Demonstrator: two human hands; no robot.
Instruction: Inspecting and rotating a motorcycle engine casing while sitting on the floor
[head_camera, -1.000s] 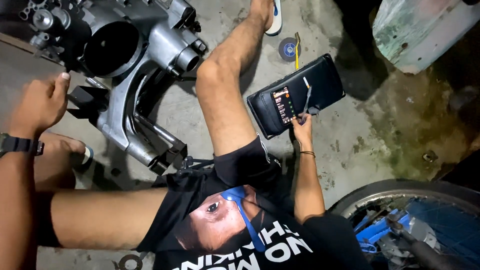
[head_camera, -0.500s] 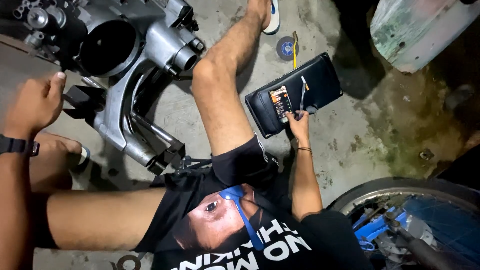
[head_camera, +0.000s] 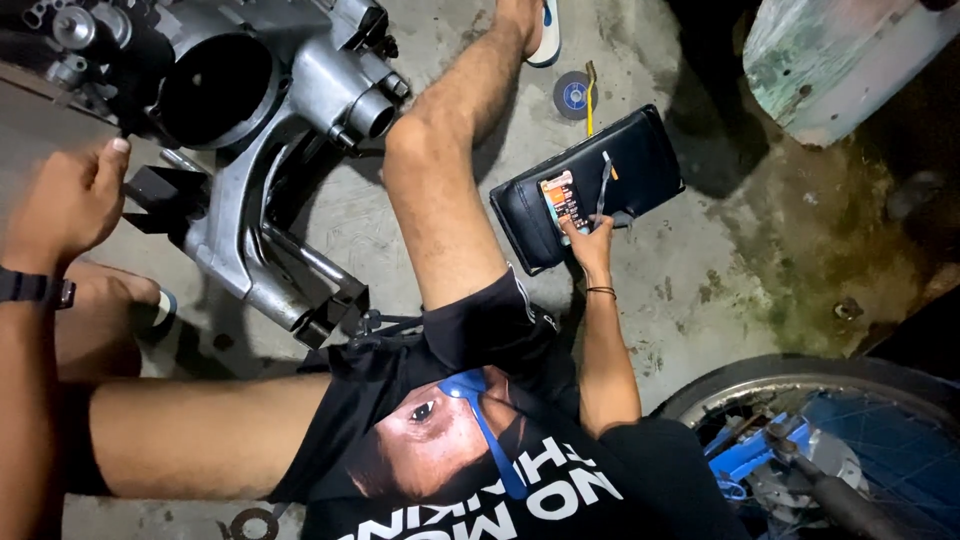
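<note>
My left hand (head_camera: 65, 205), with a dark watch at the wrist, hovers with curled fingers and raised thumb just left of a grey metal engine casing (head_camera: 270, 130) lying on the concrete floor. Nothing shows inside that hand. My right hand (head_camera: 590, 245) reaches to a black padded cushion (head_camera: 640, 160) on the floor; its fingertips touch a small orange packet (head_camera: 562, 200) beside a thin metal tool (head_camera: 603, 185). Whether the fingers grip the packet is unclear. I sit on the floor with my bare right leg (head_camera: 440, 170) stretched between casing and cushion.
A round grinding disc (head_camera: 573, 95) and a yellow-handled tool (head_camera: 590, 95) lie beyond the cushion. A pale green panel (head_camera: 830, 60) leans at top right. A wheel with tyre (head_camera: 800, 380) and blue parts sits at bottom right. A sandal (head_camera: 548, 35) is on my far foot.
Almost nothing differs: my left hand has drifted slightly beside the casing, and my right hand stays at the packet on the cushion.
</note>
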